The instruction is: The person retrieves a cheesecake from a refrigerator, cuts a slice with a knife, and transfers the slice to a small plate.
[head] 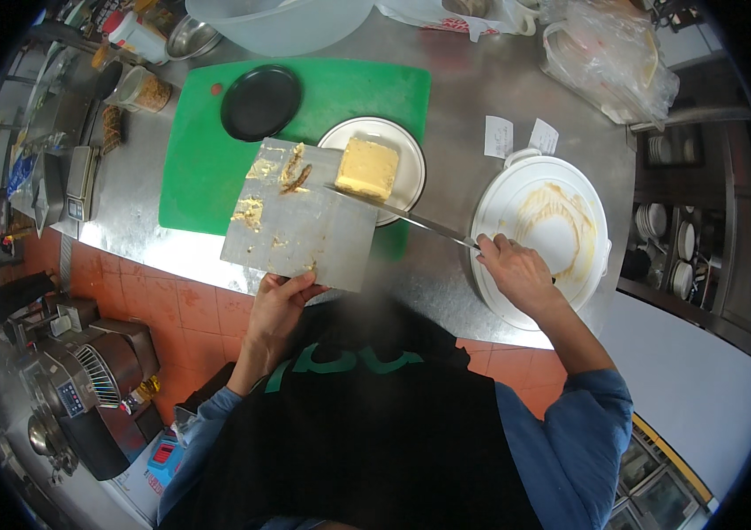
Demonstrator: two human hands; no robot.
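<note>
My left hand (276,315) grips the near edge of a flat square metal sheet (322,232) smeared with yellow crumbs and brown crust. In my right hand (514,268) is the handle of a long, narrow metal blade (431,225), a knife or a spatula. Its tip reaches the near lower edge of a square block of yellow cake (367,167). The cake sits on a dark-rimmed white plate (410,165), and the sheet's far right corner overlaps the plate's near left side. Beneath my right hand is a round white lid or turntable (564,291) with brownish smears.
A green cutting board (200,165) bears an empty black round plate (261,103). Behind it stand a large translucent bowl (282,30) and a metal bowl (193,38). Jars (150,91) and a digital scale (80,182) are at left; paper slips (498,136) and plastic-wrapped items (614,59) at right.
</note>
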